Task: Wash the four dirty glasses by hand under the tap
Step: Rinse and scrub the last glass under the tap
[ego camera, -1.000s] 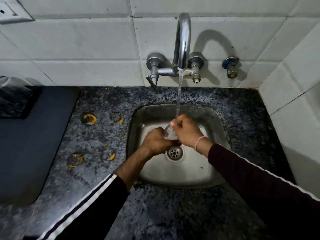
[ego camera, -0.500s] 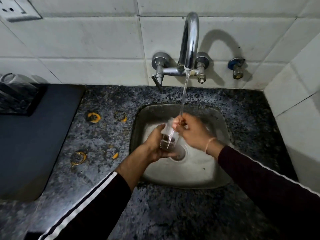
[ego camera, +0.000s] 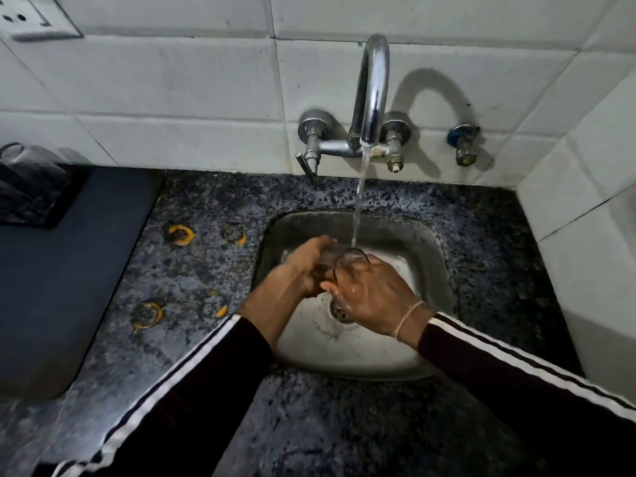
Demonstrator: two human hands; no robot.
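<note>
A clear glass [ego camera: 339, 261] lies tilted over the steel sink [ego camera: 437, 256], mouth toward the right. My left hand [ego camera: 303, 270] grips its base and side. The fingers of my right hand [ego camera: 375, 294] reach into the mouth while the thumb lies under the rim. From the chrome tap [ego camera: 373, 91] a thin stream of water [ego camera: 359, 201] falls onto the rim of the glass. More glasses [ego camera: 24, 177] stand dimly at the far left on a black tray.
A dark mat [ego camera: 69, 270] covers the counter on the left. Orange ring stains [ego camera: 180, 234] mark the speckled stone beside the sink. The drain [ego camera: 339, 313] shows under my right hand. Behind and to the right are tiled walls, with a small valve [ego camera: 463, 146] beside the tap.
The glass has tipped from upright to mouth-right. My right hand has dropped from the rim and slid its fingers inside. The left hand keeps its hold.
</note>
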